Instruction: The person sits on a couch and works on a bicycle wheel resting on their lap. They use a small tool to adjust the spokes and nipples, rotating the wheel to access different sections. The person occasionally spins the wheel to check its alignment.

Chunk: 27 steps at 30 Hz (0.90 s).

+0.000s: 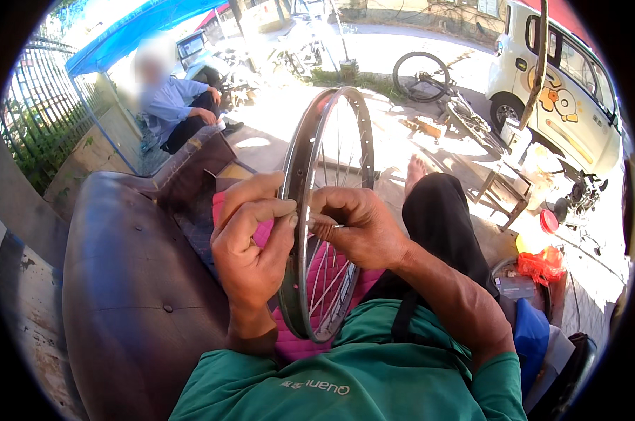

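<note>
A bare metal bicycle wheel rim [295, 279] with thin spokes [329, 288] stands upright before me, over a pink quilted pad [289, 337]. My left hand [253, 245] is closed at the rim's outer left side, fingertips pressed against it. My right hand [356, 228] is closed just inside the rim on the right, pinching a thin metal piece, perhaps a spoke end, between thumb and fingers. What exactly sits between the fingertips at the rim is too small to make out. My right leg [440, 224] in dark trousers lies beyond the wheel.
A brown padded seat [135, 281] is at left. A person [177, 105] sits under a blue canopy [121, 38]. Bicycle parts [420, 74], a wooden stool [500, 196], a white van [556, 84], a red bag [542, 263] and a blue bag [531, 337] are at right.
</note>
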Tool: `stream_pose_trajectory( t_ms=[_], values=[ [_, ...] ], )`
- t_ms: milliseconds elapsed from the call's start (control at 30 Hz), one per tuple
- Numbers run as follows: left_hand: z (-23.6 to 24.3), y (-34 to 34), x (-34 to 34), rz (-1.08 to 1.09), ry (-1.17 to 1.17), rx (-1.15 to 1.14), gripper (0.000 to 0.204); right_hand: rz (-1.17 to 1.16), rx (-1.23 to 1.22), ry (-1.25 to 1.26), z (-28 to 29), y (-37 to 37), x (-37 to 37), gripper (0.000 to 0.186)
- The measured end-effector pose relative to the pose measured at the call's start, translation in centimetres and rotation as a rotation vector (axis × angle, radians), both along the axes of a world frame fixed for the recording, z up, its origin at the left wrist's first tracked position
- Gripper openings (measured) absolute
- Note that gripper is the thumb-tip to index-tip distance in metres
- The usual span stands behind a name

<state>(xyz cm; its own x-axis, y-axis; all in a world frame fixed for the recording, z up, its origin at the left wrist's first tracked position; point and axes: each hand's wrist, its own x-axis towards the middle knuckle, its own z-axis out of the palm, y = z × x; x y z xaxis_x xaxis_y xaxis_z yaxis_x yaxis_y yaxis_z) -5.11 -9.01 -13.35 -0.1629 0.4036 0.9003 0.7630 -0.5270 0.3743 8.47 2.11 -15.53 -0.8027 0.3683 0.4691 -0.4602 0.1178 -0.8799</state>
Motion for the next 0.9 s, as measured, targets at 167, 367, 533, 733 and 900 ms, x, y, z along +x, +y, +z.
stream_pose_trajectory(
  t_ms=[167, 367, 533, 733, 900],
  values=[
    [0.2, 0.2, -1.0, -0.001, 0.008, -0.004, 0.023, -0.055, 0.025, 0.016, -0.2, 0.1, -1.3, 0.011],
    [-0.1, 0.4, -1.7, 0.022, 0.005, -0.002, 0.024, -0.091, 0.029, -0.045, -0.1, 0.1, -1.6, 0.011],
    [-0.1, 0.6, -1.8, 0.023, -0.011, -0.009, 0.023, -0.1, 0.046, -0.018, 0.1, 0.1, -1.6, 0.009],
    [-0.3, 0.7, -1.9, 0.013, -0.005, -0.015, 0.023, -0.09, 0.049, -0.008, 0.1, 0.3, -1.6, 0.009],
    [-0.2, 0.8, -1.9, 0.011, -0.002, -0.006, 0.023, -0.117, 0.063, -0.062, 0.8, 0.1, -1.1, 0.009]
  ],
)
